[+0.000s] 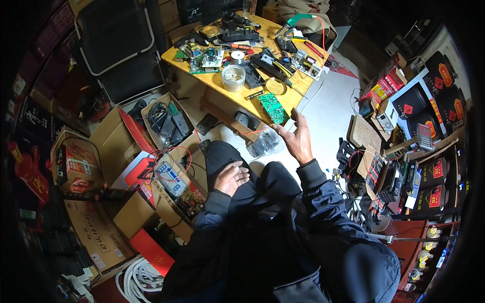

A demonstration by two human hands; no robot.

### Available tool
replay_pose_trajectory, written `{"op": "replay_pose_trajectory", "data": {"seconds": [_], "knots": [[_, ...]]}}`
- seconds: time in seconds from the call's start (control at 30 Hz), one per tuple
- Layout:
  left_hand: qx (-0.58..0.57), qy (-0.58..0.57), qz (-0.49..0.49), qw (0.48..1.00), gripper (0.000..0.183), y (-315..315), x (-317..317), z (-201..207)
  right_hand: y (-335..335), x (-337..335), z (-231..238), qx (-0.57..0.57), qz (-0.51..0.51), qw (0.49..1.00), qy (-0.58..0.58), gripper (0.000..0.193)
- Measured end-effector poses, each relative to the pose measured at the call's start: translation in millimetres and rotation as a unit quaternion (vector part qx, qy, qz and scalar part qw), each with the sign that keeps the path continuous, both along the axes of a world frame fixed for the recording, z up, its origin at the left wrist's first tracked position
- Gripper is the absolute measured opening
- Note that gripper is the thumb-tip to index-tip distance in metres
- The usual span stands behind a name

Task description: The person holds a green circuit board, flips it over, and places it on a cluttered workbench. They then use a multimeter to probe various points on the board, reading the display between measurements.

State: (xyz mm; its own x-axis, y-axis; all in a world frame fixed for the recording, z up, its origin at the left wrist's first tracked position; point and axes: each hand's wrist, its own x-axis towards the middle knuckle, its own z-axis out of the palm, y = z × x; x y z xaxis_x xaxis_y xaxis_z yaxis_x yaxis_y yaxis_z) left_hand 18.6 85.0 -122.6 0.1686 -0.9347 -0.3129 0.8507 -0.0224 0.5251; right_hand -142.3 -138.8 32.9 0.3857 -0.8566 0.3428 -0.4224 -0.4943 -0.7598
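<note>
My left hand (231,179) is over my left thigh, palm turned partly up and fingers loosely bent. Nothing shows in it. My right hand (298,138) reaches to the near corner of the wooden table (251,107), thumb and forefinger apart. Just beyond it a green circuit board (273,107) lies at the table's edge. An orange wire (259,132) runs from near my right thumb toward the left. Behind the board are a magnifying glass (276,86), a clear tub of small parts (233,79) and a solder spool (237,56).
Toward the table's back lies a green-handled soldering iron (298,19) among tools and boards. On the left stand a box of black adapters (172,123), a red multimeter (140,170) and a folding chair (116,38). Stacked boxes and electronics (389,177) crowd the right side.
</note>
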Motion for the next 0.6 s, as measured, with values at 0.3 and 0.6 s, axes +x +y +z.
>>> {"op": "replay_pose_trajectory", "data": {"seconds": [0.3, 0.6], "knots": [[0.007, 0.004, -0.036, 0.999, 0.043, -19.3, 5.0, -0.1, -13.9, 11.0, -14.0, 0.005, -0.007, 0.999, 0.031, 0.088], [0.017, 0.021, -0.06, 0.998, 0.05, -27.3, 6.8, 5.9, -12.2, 13.2, -20.7, -0.008, 0.012, 1.0, 0.005, 0.076]]}}
